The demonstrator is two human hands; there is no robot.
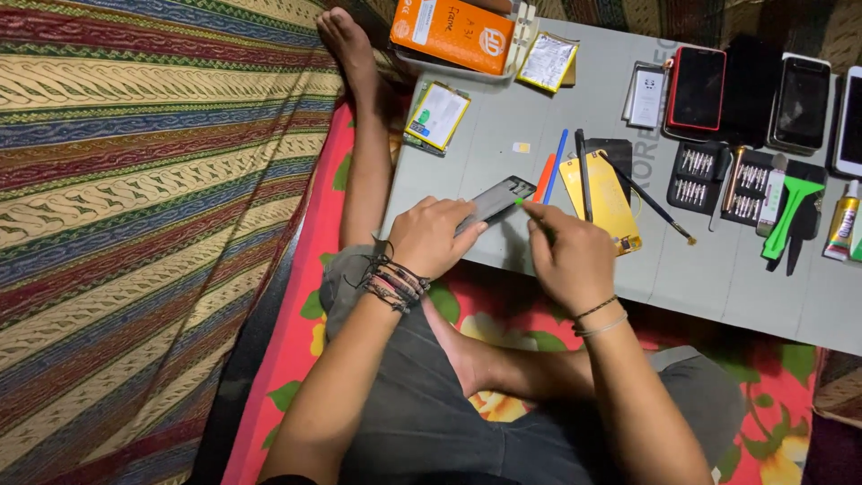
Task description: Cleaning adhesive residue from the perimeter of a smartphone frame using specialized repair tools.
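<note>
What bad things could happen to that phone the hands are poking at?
The left hand holds the open grey phone tilted at the grey board's edge, so it might slip off. The right hand presses a green-tipped tool into it; pushing hard could scratch the inside. The tiny loose chip could get lost.

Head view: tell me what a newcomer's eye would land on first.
At centre, the left hand holds a grey phone at the table's near edge, while the right hand puts a green tool to it. A yellow cover lies just right; an orange box sits at the far edge.
</note>
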